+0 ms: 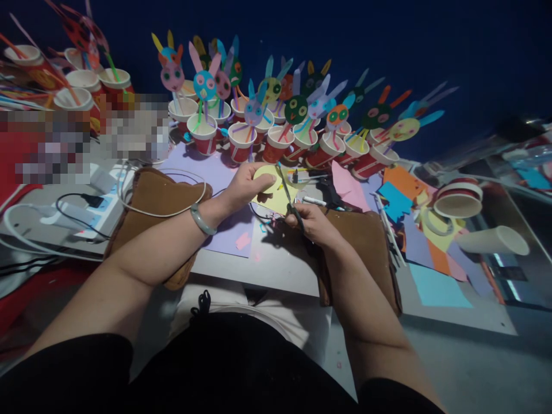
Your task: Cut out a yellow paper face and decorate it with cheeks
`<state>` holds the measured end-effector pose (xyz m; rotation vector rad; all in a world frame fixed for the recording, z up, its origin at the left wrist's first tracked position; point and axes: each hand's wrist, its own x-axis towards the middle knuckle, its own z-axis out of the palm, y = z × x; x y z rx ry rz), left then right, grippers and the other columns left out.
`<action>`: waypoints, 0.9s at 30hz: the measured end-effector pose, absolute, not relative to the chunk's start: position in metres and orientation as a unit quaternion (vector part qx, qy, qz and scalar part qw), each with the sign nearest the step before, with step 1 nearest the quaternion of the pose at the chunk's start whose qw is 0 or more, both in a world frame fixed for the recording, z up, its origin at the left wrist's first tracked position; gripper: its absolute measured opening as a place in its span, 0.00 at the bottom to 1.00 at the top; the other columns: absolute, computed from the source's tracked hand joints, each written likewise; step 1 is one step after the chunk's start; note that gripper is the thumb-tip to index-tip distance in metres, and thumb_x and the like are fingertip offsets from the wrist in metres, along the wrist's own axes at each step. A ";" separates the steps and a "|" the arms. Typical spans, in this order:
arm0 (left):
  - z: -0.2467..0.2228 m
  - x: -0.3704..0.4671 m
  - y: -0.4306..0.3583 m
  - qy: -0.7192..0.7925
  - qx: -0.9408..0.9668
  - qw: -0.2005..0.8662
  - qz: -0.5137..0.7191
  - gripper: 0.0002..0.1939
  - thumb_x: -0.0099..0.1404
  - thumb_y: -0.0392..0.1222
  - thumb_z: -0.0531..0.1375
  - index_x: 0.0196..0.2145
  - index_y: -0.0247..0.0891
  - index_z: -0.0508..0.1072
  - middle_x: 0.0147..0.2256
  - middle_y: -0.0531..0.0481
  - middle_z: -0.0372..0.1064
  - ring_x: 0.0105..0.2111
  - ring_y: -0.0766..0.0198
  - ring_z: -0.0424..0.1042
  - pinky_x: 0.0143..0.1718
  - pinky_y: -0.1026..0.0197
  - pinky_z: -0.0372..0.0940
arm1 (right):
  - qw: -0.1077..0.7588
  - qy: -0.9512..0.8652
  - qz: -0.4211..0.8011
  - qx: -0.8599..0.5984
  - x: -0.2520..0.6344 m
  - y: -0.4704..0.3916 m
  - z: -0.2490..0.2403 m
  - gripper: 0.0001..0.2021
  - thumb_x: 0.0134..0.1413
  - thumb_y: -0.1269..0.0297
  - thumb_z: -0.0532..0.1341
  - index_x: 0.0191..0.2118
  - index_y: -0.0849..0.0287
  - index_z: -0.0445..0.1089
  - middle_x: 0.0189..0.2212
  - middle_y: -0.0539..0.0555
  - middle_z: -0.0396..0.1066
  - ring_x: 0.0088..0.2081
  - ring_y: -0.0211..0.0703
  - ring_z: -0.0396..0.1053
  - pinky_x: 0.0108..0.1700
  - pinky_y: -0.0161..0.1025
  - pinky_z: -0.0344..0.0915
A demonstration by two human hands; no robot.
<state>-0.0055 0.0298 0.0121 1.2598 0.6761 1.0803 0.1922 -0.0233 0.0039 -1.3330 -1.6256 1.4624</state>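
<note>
In the left hand (244, 187) I am pinching the paper (276, 198), thumb on top, above the table (280, 261); with the right hand (318, 224) I am gripping the scissors (288, 193) by the handles, blades crossing the paper's right part — whether parted, I cannot tell. For a clean edge, my judgement is favouring short bites — turning the paper, keeping the left fingertips off the blade line.
</note>
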 end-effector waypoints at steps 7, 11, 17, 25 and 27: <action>0.011 -0.005 0.031 0.284 0.557 0.613 0.483 0.11 0.55 0.45 0.62 0.23 0.36 0.68 0.18 0.55 0.64 0.15 0.74 0.62 0.15 0.69 0.57 | 0.278 -0.617 0.544 -0.497 0.192 -0.024 0.007 0.24 0.40 0.46 0.69 0.18 0.58 0.59 0.16 0.44 0.55 0.22 0.31 0.50 0.27 0.34 0.48; 0.011 -0.005 0.031 0.288 0.555 0.613 0.484 0.11 0.55 0.46 0.62 0.24 0.36 0.68 0.18 0.55 0.64 0.16 0.74 0.62 0.16 0.69 0.57 | 0.276 -0.617 0.540 -0.501 0.192 -0.024 0.006 0.24 0.40 0.46 0.69 0.19 0.58 0.59 0.17 0.44 0.56 0.23 0.31 0.51 0.26 0.34 0.48; 0.010 -0.005 0.031 0.294 0.550 0.627 0.468 0.13 0.53 0.47 0.64 0.24 0.35 0.67 0.20 0.56 0.62 0.18 0.75 0.63 0.16 0.70 0.58 | 0.269 -0.621 0.539 -0.501 0.192 -0.024 0.005 0.23 0.41 0.46 0.69 0.19 0.58 0.59 0.17 0.45 0.58 0.23 0.32 0.53 0.27 0.34 0.49; 0.008 -0.005 0.032 0.302 0.543 0.633 0.462 0.13 0.52 0.46 0.64 0.24 0.36 0.67 0.20 0.58 0.60 0.18 0.76 0.61 0.16 0.71 0.59 | 0.272 -0.621 0.544 -0.495 0.192 -0.023 0.005 0.23 0.40 0.46 0.70 0.19 0.59 0.61 0.17 0.45 0.57 0.23 0.31 0.52 0.27 0.34 0.50; 0.009 -0.005 0.032 0.302 0.541 0.633 0.464 0.13 0.51 0.47 0.64 0.24 0.36 0.67 0.20 0.58 0.60 0.18 0.76 0.61 0.16 0.71 0.58 | 0.275 -0.616 0.549 -0.494 0.193 -0.023 0.005 0.24 0.39 0.46 0.70 0.19 0.59 0.60 0.17 0.44 0.57 0.23 0.31 0.52 0.27 0.34 0.49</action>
